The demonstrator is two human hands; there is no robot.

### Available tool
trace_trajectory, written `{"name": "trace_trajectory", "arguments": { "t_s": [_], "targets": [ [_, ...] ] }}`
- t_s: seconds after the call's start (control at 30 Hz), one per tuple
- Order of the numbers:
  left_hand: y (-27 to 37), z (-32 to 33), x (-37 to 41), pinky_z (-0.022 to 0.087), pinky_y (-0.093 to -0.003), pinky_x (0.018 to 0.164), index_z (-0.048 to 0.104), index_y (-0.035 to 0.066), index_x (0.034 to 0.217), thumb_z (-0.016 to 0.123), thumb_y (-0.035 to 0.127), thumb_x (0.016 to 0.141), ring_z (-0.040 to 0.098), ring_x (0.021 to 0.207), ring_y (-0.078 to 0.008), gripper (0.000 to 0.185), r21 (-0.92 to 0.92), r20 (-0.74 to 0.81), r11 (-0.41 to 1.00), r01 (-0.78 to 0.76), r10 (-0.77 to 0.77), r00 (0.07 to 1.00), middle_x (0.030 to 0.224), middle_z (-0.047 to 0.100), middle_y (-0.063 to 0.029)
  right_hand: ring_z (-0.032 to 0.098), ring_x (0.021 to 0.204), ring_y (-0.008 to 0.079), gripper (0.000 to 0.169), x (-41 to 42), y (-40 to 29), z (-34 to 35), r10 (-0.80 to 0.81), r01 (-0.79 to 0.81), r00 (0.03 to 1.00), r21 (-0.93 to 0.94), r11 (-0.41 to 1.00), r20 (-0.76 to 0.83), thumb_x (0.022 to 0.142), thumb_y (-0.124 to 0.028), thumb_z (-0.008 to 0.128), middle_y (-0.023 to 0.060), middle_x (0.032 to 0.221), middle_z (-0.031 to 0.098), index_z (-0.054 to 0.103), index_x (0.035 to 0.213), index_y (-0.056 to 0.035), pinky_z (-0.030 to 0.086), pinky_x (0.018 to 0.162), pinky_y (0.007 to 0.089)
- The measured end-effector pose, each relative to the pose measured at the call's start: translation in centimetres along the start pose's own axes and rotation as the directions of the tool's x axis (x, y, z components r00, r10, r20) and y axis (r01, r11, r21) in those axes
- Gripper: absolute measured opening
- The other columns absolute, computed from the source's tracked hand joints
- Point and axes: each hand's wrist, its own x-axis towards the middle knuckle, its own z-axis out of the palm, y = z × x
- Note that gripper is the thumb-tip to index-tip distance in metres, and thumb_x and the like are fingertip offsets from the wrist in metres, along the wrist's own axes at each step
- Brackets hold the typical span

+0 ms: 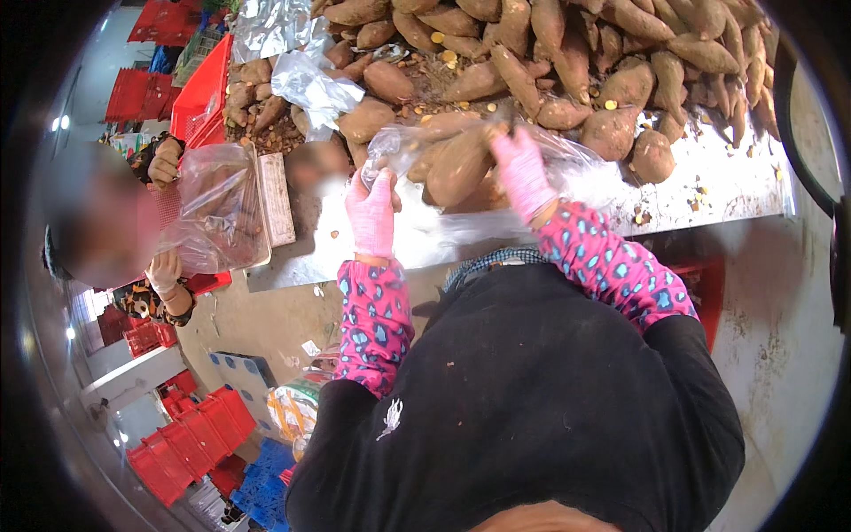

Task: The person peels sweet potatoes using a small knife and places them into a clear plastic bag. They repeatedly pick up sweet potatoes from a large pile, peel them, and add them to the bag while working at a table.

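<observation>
My left hand [372, 209], in a pink glove, pinches the gathered edge of a clear plastic bag [565, 156] at the front of the metal table [312, 243]. Inside or behind the film lie several sweet potatoes, a large one [459, 169] foremost between my hands. My right hand [522, 166], also pink-gloved and blurred by motion, is at the upper right end of that sweet potato. A thin dark thing [512, 120] shows at its fingertips, too blurred to name. Whether these fingers grip it, the bag or the sweet potato is unclear.
A heap of soil-covered sweet potatoes [552, 40] fills the table's far side, with yellow cut slices [449, 58] among them. Crumpled plastic [316, 86] lies left. A co-worker's gloved hands [164, 271] hold another plastic bag [213, 199] by a red crate [199, 106].
</observation>
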Motion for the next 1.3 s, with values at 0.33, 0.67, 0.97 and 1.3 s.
{"name": "trace_trajectory", "arguments": {
  "t_s": [0.33, 0.67, 0.97, 1.3],
  "targets": [
    [6.6, -4.3, 0.3, 0.043, -0.0184, 0.057, 0.057, -0.001, 0.119, 0.06, 0.018, 0.091, 0.054, 0.066, -0.0047, 0.034, 0.224, 0.324, 0.966, 0.125, -0.195, 0.926, 0.08, 0.059, 0.0002, 0.056, 0.06, 0.0103, 0.029, -1.5, 0.7, -3.1, 0.339, -0.313, 0.855, -0.132, 0.941, 0.394, 0.094, -0.029, 0.053, 0.0058, 0.078, 0.067, 0.064, 0.104, -0.0045, 0.044, 0.053, 0.0237],
    [10.7, 6.7, 11.5, 0.045, -0.0332, 0.096, 0.058, 0.001, 0.123, 0.06, 0.035, 0.086, 0.059, 0.11, -0.0241, 0.05, 0.517, 0.618, 0.687, -0.51, 0.112, 0.778, 0.118, 0.063, -0.015, 0.047, 0.056, 0.0053, 0.022, -2.6, 0.8, -7.8, 0.226, -0.233, 0.938, -0.004, 0.973, 0.263, 0.096, -0.018, 0.047, 0.002, 0.083, 0.066, 0.061, 0.107, -0.0046, 0.039, 0.05, 0.0201],
    [-0.3, 17.1, 16.5, 0.041, -0.0388, 0.101, 0.04, -0.005, 0.134, 0.076, 0.046, 0.068, 0.051, 0.12, -0.0359, 0.091, 0.74, 0.637, 0.352, -0.574, -0.089, 0.766, 0.126, 0.053, -0.0265, 0.05, 0.061, 0.0059, 0.023, -2.6, -1.2, -9.2, 0.14, -0.149, 0.972, 0.035, 0.988, 0.188, 0.096, -0.021, 0.048, 0.0012, 0.082, 0.065, 0.062, 0.106, -0.0045, 0.041, 0.055, 0.0226],
    [3.0, 5.6, 13.5, 0.043, -0.0297, 0.094, 0.045, -0.003, 0.134, 0.059, 0.022, 0.089, 0.054, 0.112, -0.0185, 0.053, 0.313, 0.699, 0.932, 0.183, -0.356, 0.62, 0.125, 0.057, -0.0112, 0.06, 0.084, 0.0221, 0.034, 0.1, 0.8, -10.0, 0.064, -0.044, 0.994, -0.207, 0.977, 0.093, 0.094, -0.027, 0.054, 0.0145, 0.088, 0.063, 0.058, 0.113, 0.0005, 0.047, 0.078, 0.0334]
  ]
}}
